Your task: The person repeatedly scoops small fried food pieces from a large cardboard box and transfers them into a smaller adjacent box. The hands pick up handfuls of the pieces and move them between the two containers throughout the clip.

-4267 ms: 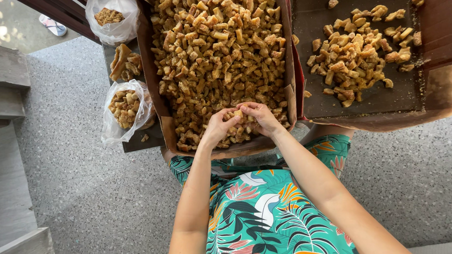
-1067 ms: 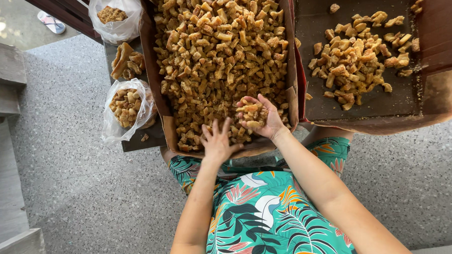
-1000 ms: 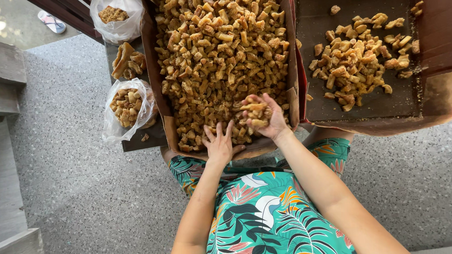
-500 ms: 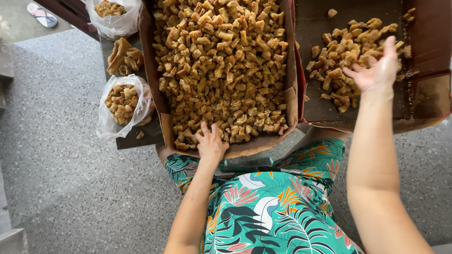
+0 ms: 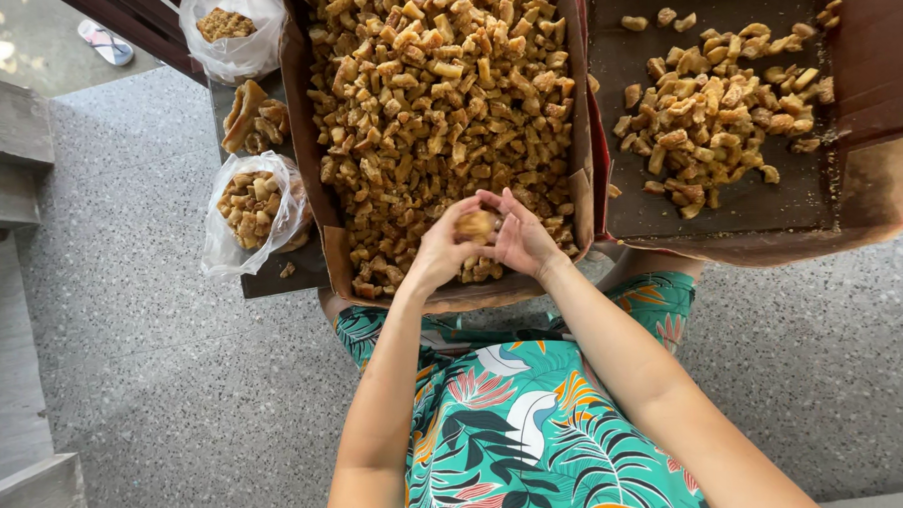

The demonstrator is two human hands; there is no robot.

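Note:
A cardboard box heaped with golden-brown fried snack pieces sits in front of me. Over its near end, my left hand and my right hand are cupped together around a small clump of the pieces. A second brown box to the right holds a smaller scatter of the same pieces.
Clear plastic bags of the snack and a loose pile lie on a dark tray left of the full box. Speckled grey floor surrounds me, with concrete steps at left and a sandal beyond. My lap wears leaf-patterned fabric.
My right hand has come back from the right-hand box to the near end of the full box. Both hands have joined around a clump of pieces.

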